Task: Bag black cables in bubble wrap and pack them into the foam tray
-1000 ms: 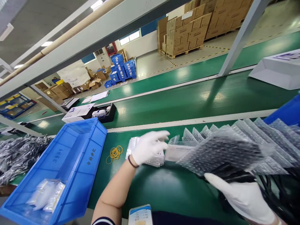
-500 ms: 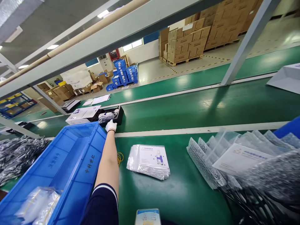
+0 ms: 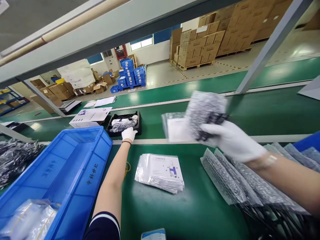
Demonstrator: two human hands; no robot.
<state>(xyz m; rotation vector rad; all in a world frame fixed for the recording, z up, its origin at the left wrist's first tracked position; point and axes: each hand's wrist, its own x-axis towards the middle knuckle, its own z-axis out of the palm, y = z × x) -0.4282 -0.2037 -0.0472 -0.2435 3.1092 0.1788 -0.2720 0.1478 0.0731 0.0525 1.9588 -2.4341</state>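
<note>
My left hand (image 3: 129,134), in a white glove, grips the near edge of a black tray (image 3: 115,133). A white bottle-like device (image 3: 120,121) and a clear-wrapped item lie in the tray. Beside it is an open white printed box (image 3: 88,116). Above the belt, my gloved right hand (image 3: 232,140) is closed around a bubble-wrap pouch (image 3: 203,108) with a black cable bunched at its lower end. A clear bag holding a white booklet (image 3: 177,130) hangs along with the pouch, blurred by motion.
Bagged booklets (image 3: 160,171) lie stacked on the green table, with yellow rubber bands (image 3: 127,169) beside them. A blue crate (image 3: 82,160) stands at left. More bubble-wrap pouches (image 3: 225,176) lean at right. A slanted grey post (image 3: 265,46) rises beyond the belt.
My right hand has come into view from the right, carrying the bubble-wrap pouch and bagged booklet. The black tray has shifted right with my left hand, away from the white box.
</note>
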